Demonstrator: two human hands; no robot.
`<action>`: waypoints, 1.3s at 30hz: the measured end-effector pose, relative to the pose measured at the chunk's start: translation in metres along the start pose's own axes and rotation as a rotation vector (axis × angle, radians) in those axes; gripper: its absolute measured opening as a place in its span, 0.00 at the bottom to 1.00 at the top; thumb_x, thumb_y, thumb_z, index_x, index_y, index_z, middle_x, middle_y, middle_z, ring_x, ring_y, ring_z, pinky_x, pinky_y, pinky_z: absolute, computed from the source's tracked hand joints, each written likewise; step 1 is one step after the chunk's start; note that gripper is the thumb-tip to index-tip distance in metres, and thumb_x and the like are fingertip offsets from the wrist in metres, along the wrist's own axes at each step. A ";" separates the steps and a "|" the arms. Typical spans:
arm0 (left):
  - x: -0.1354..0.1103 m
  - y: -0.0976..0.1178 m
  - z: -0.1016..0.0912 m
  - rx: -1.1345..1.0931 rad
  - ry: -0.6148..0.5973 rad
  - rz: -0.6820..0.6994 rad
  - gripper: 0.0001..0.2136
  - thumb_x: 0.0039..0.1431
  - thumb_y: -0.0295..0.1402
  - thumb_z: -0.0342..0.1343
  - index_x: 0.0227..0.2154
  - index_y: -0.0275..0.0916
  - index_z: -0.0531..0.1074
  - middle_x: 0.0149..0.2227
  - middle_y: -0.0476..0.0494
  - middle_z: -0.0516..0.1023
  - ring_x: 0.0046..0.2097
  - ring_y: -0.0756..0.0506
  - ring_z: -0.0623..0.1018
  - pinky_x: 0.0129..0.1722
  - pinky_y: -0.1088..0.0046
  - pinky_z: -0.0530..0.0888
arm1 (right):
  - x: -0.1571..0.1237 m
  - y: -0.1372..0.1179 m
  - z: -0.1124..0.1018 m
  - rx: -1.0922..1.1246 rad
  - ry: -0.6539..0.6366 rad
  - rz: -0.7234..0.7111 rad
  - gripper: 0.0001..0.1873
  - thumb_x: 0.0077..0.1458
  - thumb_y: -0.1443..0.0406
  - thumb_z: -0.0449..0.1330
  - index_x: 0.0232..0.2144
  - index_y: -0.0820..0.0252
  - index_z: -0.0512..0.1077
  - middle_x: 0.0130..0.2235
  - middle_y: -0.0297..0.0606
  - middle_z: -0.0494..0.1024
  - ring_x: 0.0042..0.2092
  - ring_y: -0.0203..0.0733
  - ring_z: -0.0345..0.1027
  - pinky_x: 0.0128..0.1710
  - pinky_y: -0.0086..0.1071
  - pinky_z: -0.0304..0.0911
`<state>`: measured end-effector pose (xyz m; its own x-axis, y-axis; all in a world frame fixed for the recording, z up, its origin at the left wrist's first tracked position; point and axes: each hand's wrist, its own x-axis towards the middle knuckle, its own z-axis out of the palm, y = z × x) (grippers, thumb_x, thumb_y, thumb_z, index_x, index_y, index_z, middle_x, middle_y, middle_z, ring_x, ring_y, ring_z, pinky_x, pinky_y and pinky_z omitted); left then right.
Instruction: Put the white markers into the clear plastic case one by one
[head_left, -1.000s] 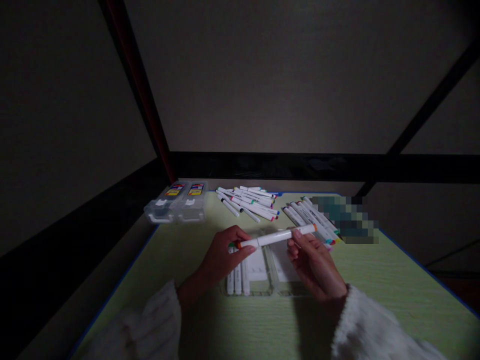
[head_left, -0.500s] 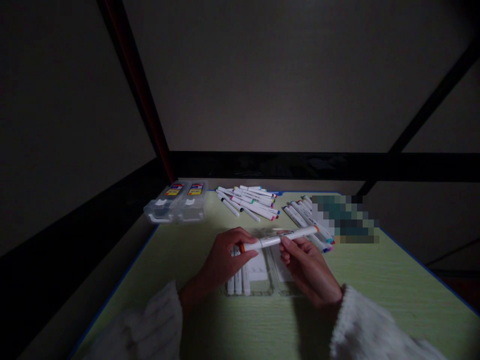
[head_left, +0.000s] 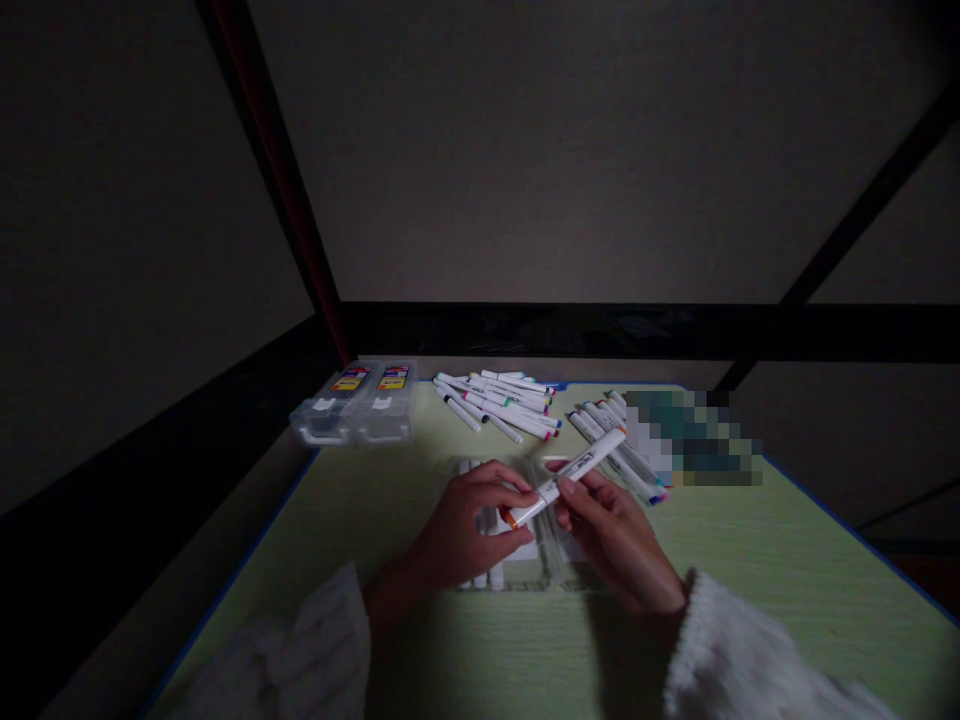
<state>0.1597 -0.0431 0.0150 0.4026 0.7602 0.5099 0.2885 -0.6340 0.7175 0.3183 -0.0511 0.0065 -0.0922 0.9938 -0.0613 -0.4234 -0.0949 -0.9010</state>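
A white marker with orange ends is held at a slant above an open clear plastic case, its far end raised to the right. My right hand pinches it near the middle between thumb and fingers. Around its lower orange end, the thumb and fingers of my left hand are closed. Beneath my hands lies the clear case, with white markers side by side in its left half, partly covered by my left hand. Some white paper shows in the case too.
Two closed clear cases with labels stand at the table's back left. A loose pile of white markers lies at the back middle, with another group to the right. Beside that group is a blurred-out patch. Blue edging borders the green table.
The marker has swung from nearly level to a steeper slant, its left end dropping toward me. My left hand has shifted slightly right and down with it.
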 end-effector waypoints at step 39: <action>0.005 -0.020 0.000 -0.394 0.145 -0.494 0.17 0.46 0.29 0.53 0.41 0.37 0.61 0.26 0.50 0.70 0.26 0.53 0.71 0.24 0.79 0.67 | -0.013 0.006 0.007 -0.467 -0.511 0.131 0.19 0.46 0.54 0.57 0.36 0.63 0.66 0.19 0.24 0.57 0.17 0.26 0.49 0.15 0.23 0.46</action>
<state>0.1557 -0.0261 0.0031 0.1747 0.9780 0.1142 0.0578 -0.1260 0.9903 0.3111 -0.0648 0.0049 -0.5766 0.8135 -0.0752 0.0405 -0.0635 -0.9972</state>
